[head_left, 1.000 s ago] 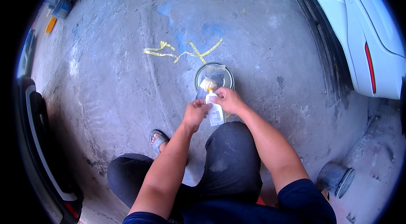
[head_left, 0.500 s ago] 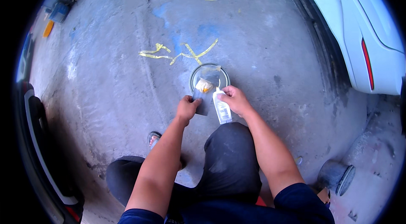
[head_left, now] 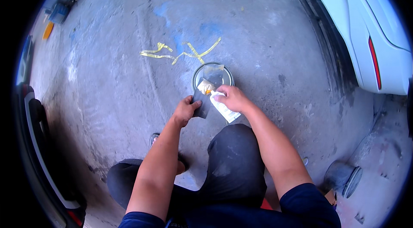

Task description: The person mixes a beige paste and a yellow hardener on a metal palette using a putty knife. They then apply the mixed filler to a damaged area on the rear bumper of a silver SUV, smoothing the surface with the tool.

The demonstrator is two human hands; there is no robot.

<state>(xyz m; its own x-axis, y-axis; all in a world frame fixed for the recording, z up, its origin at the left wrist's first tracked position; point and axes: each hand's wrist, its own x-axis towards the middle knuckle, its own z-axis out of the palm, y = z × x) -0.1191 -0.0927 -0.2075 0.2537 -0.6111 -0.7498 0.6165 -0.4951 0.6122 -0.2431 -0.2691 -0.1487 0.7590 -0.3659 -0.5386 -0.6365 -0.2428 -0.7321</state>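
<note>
My left hand (head_left: 185, 111) grips a dark flat putty spreader (head_left: 201, 105), thumb on top of the blade. At its far end sits a lump of beige putty (head_left: 205, 85) with a small orange-yellow dab of paste (head_left: 208, 92) on it. My right hand (head_left: 233, 97) is closed around a white squeeze tube (head_left: 226, 112), its nozzle end close to the dab and its flat end slanting toward my knee. Beneath the putty is a round can (head_left: 232, 79) with a metal rim; a smeared, semi-clear patch covers part of its top.
Yellow tape strips (head_left: 198, 55) lie on the concrete floor (head_left: 107, 68) beyond the can. A white car (head_left: 368, 25) stands at the right, part of another vehicle (head_left: 38, 142) at the left. A dark bucket (head_left: 342, 178) lies at the lower right. A blue bucket (head_left: 59, 12) is far left.
The tube has swung from nearly upright to a slant, its nozzle moving left toward the orange-yellow dab. My right hand has shifted slightly left; the left hand and spreader have moved slightly left.
</note>
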